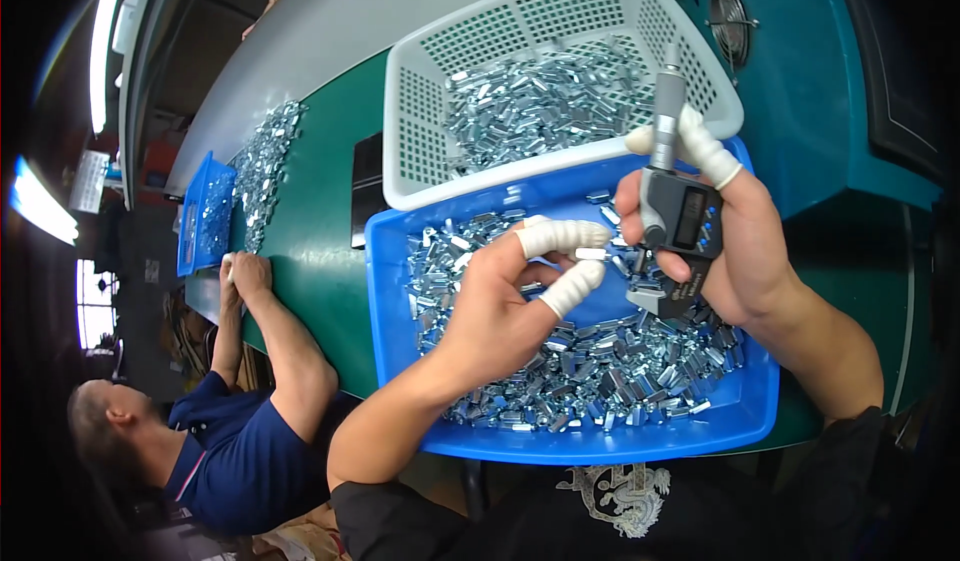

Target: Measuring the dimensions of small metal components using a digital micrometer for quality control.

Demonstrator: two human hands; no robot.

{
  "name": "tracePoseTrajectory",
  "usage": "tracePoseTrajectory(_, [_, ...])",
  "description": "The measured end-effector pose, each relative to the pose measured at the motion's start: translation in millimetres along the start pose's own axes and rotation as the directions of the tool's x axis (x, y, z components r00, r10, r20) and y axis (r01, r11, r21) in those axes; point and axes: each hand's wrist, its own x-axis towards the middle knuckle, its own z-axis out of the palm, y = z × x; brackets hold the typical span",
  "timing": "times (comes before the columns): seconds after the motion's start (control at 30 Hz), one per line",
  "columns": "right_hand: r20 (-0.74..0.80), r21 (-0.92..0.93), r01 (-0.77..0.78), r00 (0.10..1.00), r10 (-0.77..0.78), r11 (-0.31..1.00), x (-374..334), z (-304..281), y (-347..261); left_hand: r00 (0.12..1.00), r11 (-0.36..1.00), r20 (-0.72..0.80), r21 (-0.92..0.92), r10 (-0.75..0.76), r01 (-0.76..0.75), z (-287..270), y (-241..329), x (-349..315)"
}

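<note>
Over a blue plastic bin point(600, 448), my left hand point(515, 296) wears white finger cots on thumb and forefinger. Between those two tips it pinches a small shiny metal standoff point(591, 254). My right hand point(745, 226), also with white finger cots, is closed round a digital micrometer point(680, 216). Its thimble points away from me and its dark frame faces down toward the bin. The standoff is beside the micrometer's frame; I cannot tell whether they touch. Many loose metal standoffs point(610, 376) fill the near part of the bin.
A white perforated basket point(420, 176) holding more metal pieces rests at the bin's far edge. Left of it lies a black flat object point(367, 186) on the green table point(330, 221). A co-worker point(230, 441) sits at left by a pile of metal parts point(268, 166) and a small blue bin point(192, 226).
</note>
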Motion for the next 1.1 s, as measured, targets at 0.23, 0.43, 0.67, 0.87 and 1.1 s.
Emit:
tracePoseTrajectory(0.23, [0.019,0.034,0.012,1.0,-0.013,0.999,2,0,3,0.999,0.965,0.019,-0.262,-0.026,0.03,13,0,-4])
tracePoseTrajectory(0.43, [0.053,0.06,0.006,0.999,-0.009,0.998,2,-1,-1,0.99,0.899,0.045,-0.414,-0.133,0.14,13,-2,0])
tracePoseTrajectory(0.67, [0.083,0.045,0.031,0.996,-0.035,0.998,5,-7,3,0.988,0.923,0.05,-0.352,-0.145,0.154,10,3,-1])
tracePoseTrajectory(0.87, [0.073,0.077,0.024,0.997,-0.029,0.997,2,-7,2,0.984,0.929,0.106,-0.331,-0.141,0.168,11,4,1])
tracePoseTrajectory(1.1, [0.105,0.045,0.062,0.992,-0.066,0.997,3,-8,5,0.988,0.929,0.088,-0.338,-0.13,0.153,11,5,-1])
